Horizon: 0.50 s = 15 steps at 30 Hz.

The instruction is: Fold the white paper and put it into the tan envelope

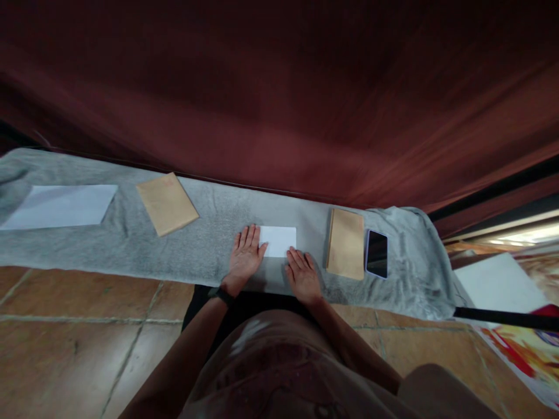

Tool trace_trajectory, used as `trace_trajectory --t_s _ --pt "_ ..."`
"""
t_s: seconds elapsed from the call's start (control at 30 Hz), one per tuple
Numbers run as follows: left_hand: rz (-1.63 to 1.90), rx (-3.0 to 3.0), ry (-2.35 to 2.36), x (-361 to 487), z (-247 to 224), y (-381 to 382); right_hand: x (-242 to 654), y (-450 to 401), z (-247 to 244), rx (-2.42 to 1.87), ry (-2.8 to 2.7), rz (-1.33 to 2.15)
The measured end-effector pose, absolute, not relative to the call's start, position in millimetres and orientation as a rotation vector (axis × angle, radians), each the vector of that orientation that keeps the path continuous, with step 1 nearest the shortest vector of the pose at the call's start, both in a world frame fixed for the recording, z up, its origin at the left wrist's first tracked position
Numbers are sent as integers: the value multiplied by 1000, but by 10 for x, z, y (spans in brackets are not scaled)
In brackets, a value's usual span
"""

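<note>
A small white sheet of paper [280, 240], perhaps folded, lies flat on the grey cloth in front of me. My left hand [246, 253] rests flat at its left edge, fingers stretched out and thumb on the paper. At the lower right corner my right hand [303, 276] lies palm down with its fingertips touching the sheet, fingers extended. Neither hand grips anything. To the right sits a stack of brown envelopes [346, 244]. A single brown envelope [168, 203] lies tilted on the left, and beyond it are larger white sheets [63, 206].
A phone [377, 254] with a dark screen lies right of the envelope stack. Grey cloth [209, 233] covers the long narrow surface. A dark red curtain [279, 105] hangs along its far side. Below is a tiled floor [78, 343]; printed material [524, 355] shows at far right.
</note>
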<state>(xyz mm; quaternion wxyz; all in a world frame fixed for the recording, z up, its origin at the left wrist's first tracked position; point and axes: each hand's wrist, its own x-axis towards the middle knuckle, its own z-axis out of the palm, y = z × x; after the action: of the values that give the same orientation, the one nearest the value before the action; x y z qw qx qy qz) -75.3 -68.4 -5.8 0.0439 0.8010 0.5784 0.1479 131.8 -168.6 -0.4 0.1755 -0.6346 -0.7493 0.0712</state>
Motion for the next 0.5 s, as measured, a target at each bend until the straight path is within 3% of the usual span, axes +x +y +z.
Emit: trace_trajectory --t_s 0.5 --pt "282 2727 1283 -956 71 -1056 1238 -1189 -19 -1876 -2087 150"
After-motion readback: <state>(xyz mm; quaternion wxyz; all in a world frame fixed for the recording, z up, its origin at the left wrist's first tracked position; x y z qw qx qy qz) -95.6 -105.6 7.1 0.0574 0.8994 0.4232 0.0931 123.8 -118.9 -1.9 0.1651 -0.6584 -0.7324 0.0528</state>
